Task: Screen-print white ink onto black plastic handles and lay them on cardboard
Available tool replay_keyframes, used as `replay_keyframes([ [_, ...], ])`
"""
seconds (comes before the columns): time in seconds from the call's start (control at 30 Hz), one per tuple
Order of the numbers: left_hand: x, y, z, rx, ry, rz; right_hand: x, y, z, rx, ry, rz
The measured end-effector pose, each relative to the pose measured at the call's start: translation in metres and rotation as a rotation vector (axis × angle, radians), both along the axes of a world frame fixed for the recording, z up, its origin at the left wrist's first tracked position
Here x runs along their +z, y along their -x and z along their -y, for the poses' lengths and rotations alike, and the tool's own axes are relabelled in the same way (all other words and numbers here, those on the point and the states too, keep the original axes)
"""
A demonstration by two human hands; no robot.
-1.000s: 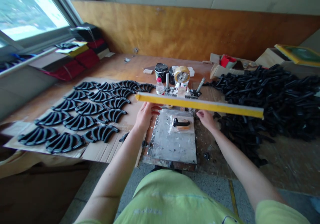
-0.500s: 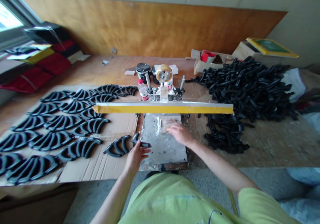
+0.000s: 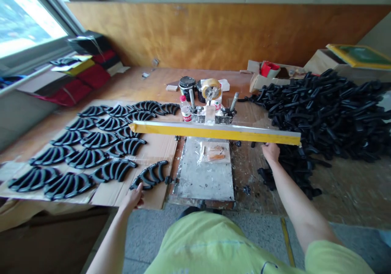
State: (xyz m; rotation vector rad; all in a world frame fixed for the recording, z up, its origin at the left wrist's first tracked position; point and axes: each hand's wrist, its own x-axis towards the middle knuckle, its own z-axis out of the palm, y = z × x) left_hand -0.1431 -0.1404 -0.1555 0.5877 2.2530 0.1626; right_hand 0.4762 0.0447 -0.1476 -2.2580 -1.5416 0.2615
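My left hand (image 3: 134, 198) is at the near end of a short row of black curved pieces (image 3: 149, 174) on the cardboard. Its thumb and fingers close on the nearest black curved piece (image 3: 136, 184), which they partly cover. My right hand (image 3: 271, 152) is just below the right end of a yellow-edged bar (image 3: 214, 132), beside a heap of black pieces (image 3: 324, 107). Its fingers are curled together, and whatever they hold is hidden. Between my hands lies a grey metal plate (image 3: 204, 184) bearing a pale pad (image 3: 224, 158) with orange-brown shapes.
Fanned rows of black pieces (image 3: 87, 158) cover the cardboard (image 3: 114, 192) at left. Behind the bar stand a red-capped bottle (image 3: 185, 110), a dark tub (image 3: 187, 87), a tape roll (image 3: 211, 88) and metal posts (image 3: 234, 101). Boxes (image 3: 91, 78) are by the window.
My left hand has moved left from the plate's edge to the short row with a black curved piece. My right hand has left the pad and moved right to the heap. The view has shifted.
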Motion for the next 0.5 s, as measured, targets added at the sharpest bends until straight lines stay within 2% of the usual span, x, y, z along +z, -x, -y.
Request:
replay_keyframes([
  [0.07, 0.017, -0.003, -0.017, -0.101, 0.000, -0.052, 0.009, 0.027, 0.000, 0.103, -0.049, -0.076],
  [0.13, 0.038, -0.016, -0.040, -0.170, -0.135, -0.044, 0.020, 0.067, 0.005, 0.312, -0.135, -0.153],
  [0.17, 0.051, -0.028, -0.053, -0.187, -0.232, -0.013, 0.025, 0.089, 0.009, 0.464, -0.191, -0.200],
  [0.23, 0.080, -0.059, -0.082, -0.197, -0.521, 0.111, 0.032, 0.132, 0.018, 0.750, -0.257, -0.247],
  [0.3, 0.112, -0.094, -0.109, -0.165, -0.771, 0.253, 0.034, 0.162, 0.025, 0.948, -0.272, -0.225],
  [0.4, 0.157, -0.141, -0.136, -0.134, -1.078, 0.439, 0.029, 0.181, 0.029, 1.087, -0.251, -0.151],
  [0.5, 0.188, -0.169, -0.147, -0.112, -1.236, 0.584, 0.025, 0.182, 0.031, 1.079, -0.229, -0.099],
])
